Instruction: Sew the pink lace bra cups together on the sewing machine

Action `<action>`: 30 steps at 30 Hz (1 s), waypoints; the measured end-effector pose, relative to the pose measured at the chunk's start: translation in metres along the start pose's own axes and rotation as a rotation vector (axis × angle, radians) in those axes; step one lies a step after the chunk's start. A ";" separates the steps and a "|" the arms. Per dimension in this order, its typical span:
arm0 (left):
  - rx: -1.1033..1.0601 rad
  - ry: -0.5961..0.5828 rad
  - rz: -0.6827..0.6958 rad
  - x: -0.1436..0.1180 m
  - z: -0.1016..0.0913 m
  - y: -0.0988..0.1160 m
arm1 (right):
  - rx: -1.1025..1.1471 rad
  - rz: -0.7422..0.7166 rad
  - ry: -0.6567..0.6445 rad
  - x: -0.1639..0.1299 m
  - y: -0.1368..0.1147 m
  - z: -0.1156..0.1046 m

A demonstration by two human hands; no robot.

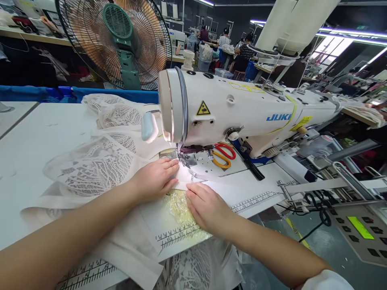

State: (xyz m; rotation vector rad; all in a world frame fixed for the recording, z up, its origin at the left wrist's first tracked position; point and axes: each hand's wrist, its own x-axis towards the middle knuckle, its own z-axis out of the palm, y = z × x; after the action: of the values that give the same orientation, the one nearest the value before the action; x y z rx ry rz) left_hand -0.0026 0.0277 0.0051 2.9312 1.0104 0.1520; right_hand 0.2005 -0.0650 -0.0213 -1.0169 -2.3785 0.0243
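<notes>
My left hand (155, 179) lies flat, palm down, on white lace fabric (90, 165), its fingertips just short of the presser foot (183, 159) of a white Juki sewing machine (242, 112). My right hand (207, 209) presses flat on the same fabric, closer to me and right of the needle. The cloth runs under the foot and spreads away to the left over the table. Both hands rest on the fabric with fingers together; neither grips it.
Red and orange scissors (223, 155) lie on the machine bed behind the needle. A green standing fan (116, 40) stands behind the white table (27, 137). A control panel (361, 229) sits at right. People work at stations far behind.
</notes>
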 end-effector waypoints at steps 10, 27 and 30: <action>0.189 0.216 0.132 -0.003 0.002 0.002 | -0.020 -0.008 0.016 0.012 0.002 0.006; 0.235 0.218 0.176 -0.017 -0.007 0.010 | -0.010 -0.007 0.066 0.009 0.005 0.007; 0.222 0.213 0.197 -0.015 -0.006 0.004 | 0.004 0.002 0.044 0.009 0.005 0.006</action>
State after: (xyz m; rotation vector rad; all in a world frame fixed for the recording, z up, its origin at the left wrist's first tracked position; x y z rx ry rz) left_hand -0.0124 0.0153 0.0101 3.2728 0.8025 0.3903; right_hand 0.1957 -0.0540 -0.0237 -1.0078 -2.3373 0.0071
